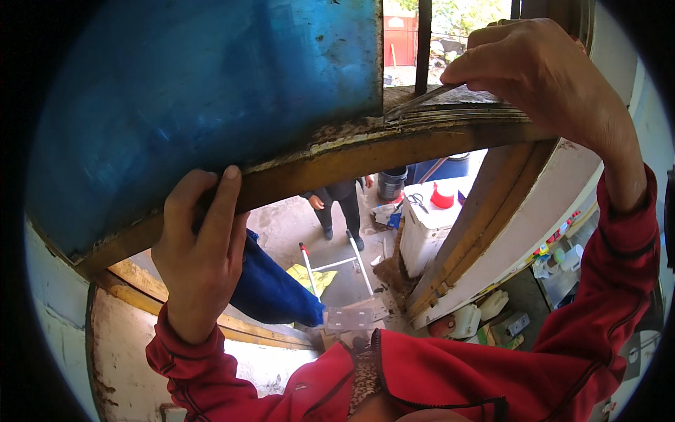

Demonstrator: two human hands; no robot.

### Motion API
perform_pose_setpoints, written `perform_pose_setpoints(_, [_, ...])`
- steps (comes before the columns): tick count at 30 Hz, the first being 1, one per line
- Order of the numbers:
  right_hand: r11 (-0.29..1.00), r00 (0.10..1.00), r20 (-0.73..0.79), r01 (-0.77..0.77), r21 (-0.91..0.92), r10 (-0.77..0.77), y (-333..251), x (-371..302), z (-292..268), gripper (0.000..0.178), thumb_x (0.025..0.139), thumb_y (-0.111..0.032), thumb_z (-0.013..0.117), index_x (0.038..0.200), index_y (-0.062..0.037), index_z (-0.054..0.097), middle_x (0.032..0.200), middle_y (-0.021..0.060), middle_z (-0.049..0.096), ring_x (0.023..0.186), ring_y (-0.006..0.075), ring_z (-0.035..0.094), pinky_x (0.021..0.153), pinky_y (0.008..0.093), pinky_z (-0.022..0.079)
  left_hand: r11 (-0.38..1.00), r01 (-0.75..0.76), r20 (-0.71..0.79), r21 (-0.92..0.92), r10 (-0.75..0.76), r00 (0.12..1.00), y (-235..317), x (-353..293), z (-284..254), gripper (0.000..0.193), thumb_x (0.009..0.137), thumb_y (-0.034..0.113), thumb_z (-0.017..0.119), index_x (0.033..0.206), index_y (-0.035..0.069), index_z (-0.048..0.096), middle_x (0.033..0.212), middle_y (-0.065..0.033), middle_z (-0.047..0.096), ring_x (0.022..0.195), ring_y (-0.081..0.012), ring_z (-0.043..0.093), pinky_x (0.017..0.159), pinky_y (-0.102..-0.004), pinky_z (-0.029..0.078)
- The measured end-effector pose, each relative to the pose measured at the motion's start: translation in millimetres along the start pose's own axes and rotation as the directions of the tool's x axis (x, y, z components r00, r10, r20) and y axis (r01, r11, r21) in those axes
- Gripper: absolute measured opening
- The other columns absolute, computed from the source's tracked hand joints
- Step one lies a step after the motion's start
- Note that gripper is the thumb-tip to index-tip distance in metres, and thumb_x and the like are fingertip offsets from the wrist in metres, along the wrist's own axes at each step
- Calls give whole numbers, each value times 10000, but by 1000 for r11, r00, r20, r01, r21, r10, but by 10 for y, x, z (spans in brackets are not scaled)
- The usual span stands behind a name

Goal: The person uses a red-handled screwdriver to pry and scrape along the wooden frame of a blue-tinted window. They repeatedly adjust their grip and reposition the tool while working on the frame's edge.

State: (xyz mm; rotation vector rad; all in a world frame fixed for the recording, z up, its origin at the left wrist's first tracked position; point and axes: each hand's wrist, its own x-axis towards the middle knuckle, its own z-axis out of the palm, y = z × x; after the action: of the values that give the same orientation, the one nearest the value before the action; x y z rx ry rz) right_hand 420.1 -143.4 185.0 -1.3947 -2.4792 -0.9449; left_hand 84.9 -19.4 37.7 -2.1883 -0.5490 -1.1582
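Above me a blue panel (211,77) sits in a worn wooden window frame (351,152) with flaking, crumbly edges. My left hand (204,246) holds onto the frame's lower rail, its fingertips hooked over the edge against the panel's bottom. My right hand (534,77) is closed around a thin, flat metal tool (425,100), whose exact kind I cannot make out. The tool's tip touches the groove of the rail at the panel's lower right corner. Beside the panel is an opening with a dark upright bar (423,46).
Far below, a person (341,204) stands near a white ladder-like frame (334,266) with a red-capped end. A white cabinet (425,232) bears scissors (417,202) and a red funnel-shaped thing (442,195). A black bucket (391,184) and plastic jugs (465,321) stand on the floor.
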Motion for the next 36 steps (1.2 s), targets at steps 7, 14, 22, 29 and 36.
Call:
perform_pose_setpoints(7, [974,868,445,-224,-42,219,-187,325,-481,234,1006,-221,646,1207,-182,760,1055,60,754,990,212,702,871,331,557,998,-50,-67,32,52,996,-6,56,18,520,790,-14,816,1286,88,701,1166,-125,603,901,-288,687,719,-355,594])
perform_pose_setpoints(14, [985,894,420,-174,7,155,-306,352,-530,230,1001,-163,634,1192,-164,761,997,32,754,940,206,705,830,331,551,997,-57,-87,44,61,994,-8,23,32,530,788,-5,821,1294,97,700,1185,-129,603,911,-286,689,731,-361,601])
perform_pose_setpoints(22, [996,947,312,-84,10,77,-203,361,-357,216,967,-143,659,1152,-148,771,960,53,752,896,225,712,791,343,555,1000,-8,-53,11,9,999,-4,-13,-22,547,788,4,827,1308,110,695,1203,-115,598,915,-275,686,731,-363,599])
perform_pose_setpoints(29, [997,969,237,-57,-49,67,-160,256,-351,204,938,-126,681,1116,-134,779,929,71,750,858,241,718,756,353,559,1000,-22,-61,3,22,998,-16,11,6,562,783,4,826,1317,113,688,1195,-112,599,919,-280,680,718,-366,594])
perform_pose_setpoints(36, [996,982,188,-8,-84,24,-152,222,-263,192,908,-108,703,1081,-121,787,897,90,749,820,258,724,721,363,563,999,-34,-70,5,34,997,-58,-30,32,542,798,-2,812,1314,104,686,1197,-116,597,938,-296,685,740,-364,598])
